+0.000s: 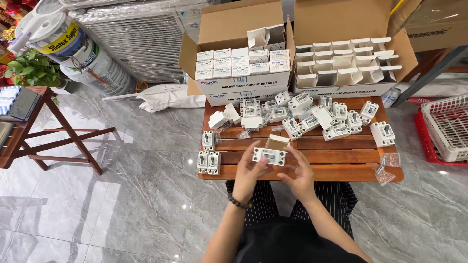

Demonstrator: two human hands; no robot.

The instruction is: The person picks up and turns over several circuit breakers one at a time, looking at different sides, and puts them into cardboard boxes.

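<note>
Both hands hold one white circuit breaker (pixel 269 156) above the front of a low wooden slatted table (pixel 341 158). My left hand (pixel 249 171), with a dark bead bracelet at the wrist, grips its left end. My right hand (pixel 301 174) grips its right end. An open small white carton (pixel 278 141) lies just behind the breaker. Several loose white breakers (pixel 312 117) are scattered across the back of the table. Three more breakers (pixel 208 155) stand at the table's left edge.
Two open cardboard boxes stand behind the table: the left one (pixel 241 61) holds closed small cartons, the right one (pixel 343 63) holds open empty cartons. Small clear bags of screws (pixel 386 168) lie at the table's right front. A wooden stand (pixel 46 129) is left, a red-and-white basket (pixel 446 129) right.
</note>
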